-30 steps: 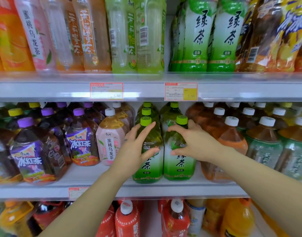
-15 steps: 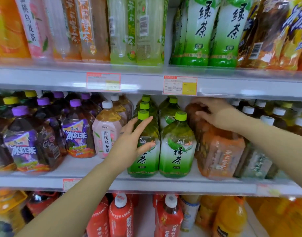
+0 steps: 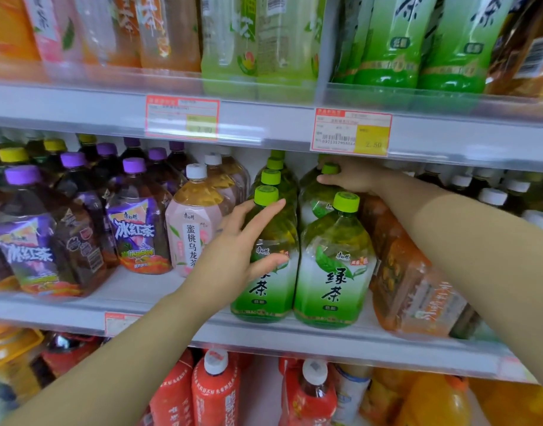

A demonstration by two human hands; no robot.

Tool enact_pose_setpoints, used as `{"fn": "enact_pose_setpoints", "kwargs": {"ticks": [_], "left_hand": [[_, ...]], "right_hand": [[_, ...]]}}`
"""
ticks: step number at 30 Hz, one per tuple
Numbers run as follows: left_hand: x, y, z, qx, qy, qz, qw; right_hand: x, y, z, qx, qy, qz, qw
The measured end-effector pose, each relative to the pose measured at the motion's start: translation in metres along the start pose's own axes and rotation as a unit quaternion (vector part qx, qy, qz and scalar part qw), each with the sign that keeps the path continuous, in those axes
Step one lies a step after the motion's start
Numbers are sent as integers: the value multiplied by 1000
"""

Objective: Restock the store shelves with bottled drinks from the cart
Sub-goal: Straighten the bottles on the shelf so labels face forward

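On the middle shelf (image 3: 135,290) of a store's drinks aisle, green tea bottles stand in two rows running front to back. Purple-capped iced tea bottles (image 3: 138,235) and a pink peach tea bottle (image 3: 190,241) stand to their left, and an orange-labelled bottle (image 3: 396,265) leans at their right. Your left grip (image 3: 233,256) is open: fingers stretched straight up the side of the front left green tea bottle (image 3: 264,290), thumb across its label, fingertips just below the cap. Your right grip (image 3: 353,176) reaches deeper, past the front right green tea bottle (image 3: 334,272). It is closed round the neck of the second green tea bottle (image 3: 314,199) in that row, thumb just under its green cap (image 3: 330,169). A red-edged price tag (image 3: 351,132) sits on the upper shelf (image 3: 264,124) rail, right above that grip.
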State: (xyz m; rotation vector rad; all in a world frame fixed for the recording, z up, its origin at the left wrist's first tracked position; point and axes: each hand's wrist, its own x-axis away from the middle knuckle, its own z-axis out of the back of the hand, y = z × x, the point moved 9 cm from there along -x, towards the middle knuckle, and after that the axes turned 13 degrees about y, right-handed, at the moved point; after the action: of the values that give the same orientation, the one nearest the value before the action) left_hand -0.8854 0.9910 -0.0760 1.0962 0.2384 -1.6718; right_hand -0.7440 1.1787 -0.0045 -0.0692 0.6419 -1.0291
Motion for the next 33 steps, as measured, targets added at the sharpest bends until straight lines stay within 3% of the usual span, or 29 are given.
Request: {"fn": "enact_pose_setpoints", "kwargs": {"ticks": [6,12,15,18,22,25,28,33], "left_hand": [[0,0,1,-2,-2,6,1000],[2,3,2,-3,-9,9,1000],[1,3,2,-7,-14,10,1000],[1,2,2,-7,-18,13,1000],[0,1,1,-10,-13,9,1000],[0,-1,-1,-12,-3,0,1000],[0,-2,-1,-2,14,-7,1000],[1,-3,-2,1,26,-12,1000]], "right_hand": [[11,-12,6,20,36,67,997],[35,-25,12,-10,-3,87,996],[41,-22,14,-53,-43,57,996],[39,-10,16,-128,-63,-28,989],[10,1,10,-163,-5,-74,984],[-8,13,-7,-175,8,-91,980],[-18,24,-17,-114,20,-89,989],[-31,22,-17,-145,36,-47,988]]}}
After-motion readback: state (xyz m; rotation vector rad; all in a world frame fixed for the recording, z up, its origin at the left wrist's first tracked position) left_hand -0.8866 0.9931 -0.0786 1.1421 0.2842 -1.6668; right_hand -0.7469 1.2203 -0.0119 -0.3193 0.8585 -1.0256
